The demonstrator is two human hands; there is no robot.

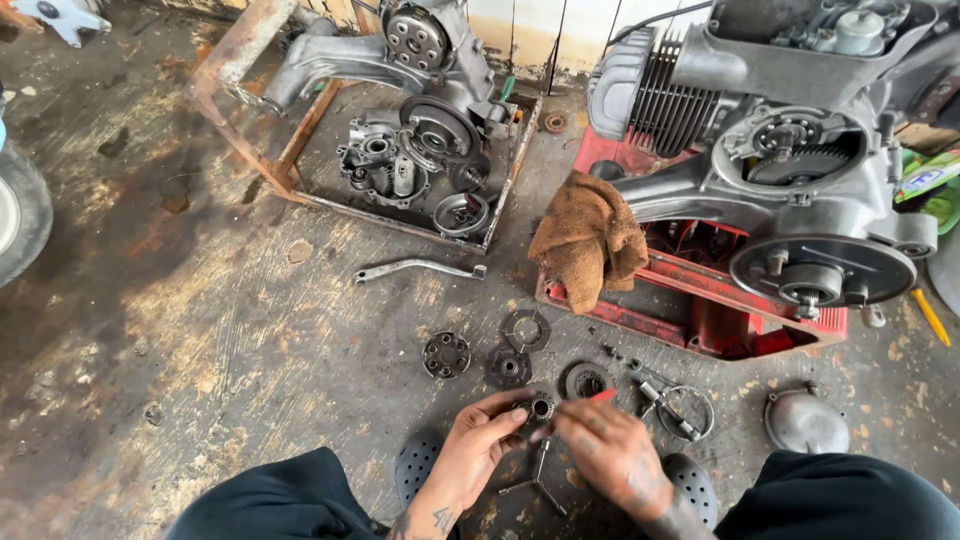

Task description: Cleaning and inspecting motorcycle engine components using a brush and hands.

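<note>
My left hand point(475, 445) pinches a small round metal bearing-like part point(541, 406) at the bottom centre. My right hand point(610, 450) is closed on a thin tool with a red tip point(603, 396) and touches that same part from the right. On the floor just beyond lie several round clutch-like discs: one dark hub point(446, 354), one ring plate point(526, 330), one small gear point(508, 367) and one drum point(585, 381). A three-armed puller point(537, 478) lies under my hands.
A grey scooter engine point(790, 150) rests on a red crate point(700, 310) with a brown rag point(590, 240) draped over its corner. A rusty frame point(290, 170) holds another engine case point(420, 150). A kick lever point(415, 268), a metal cover point(805, 422), a wire ring point(690, 410) and a tyre point(20, 210) lie around.
</note>
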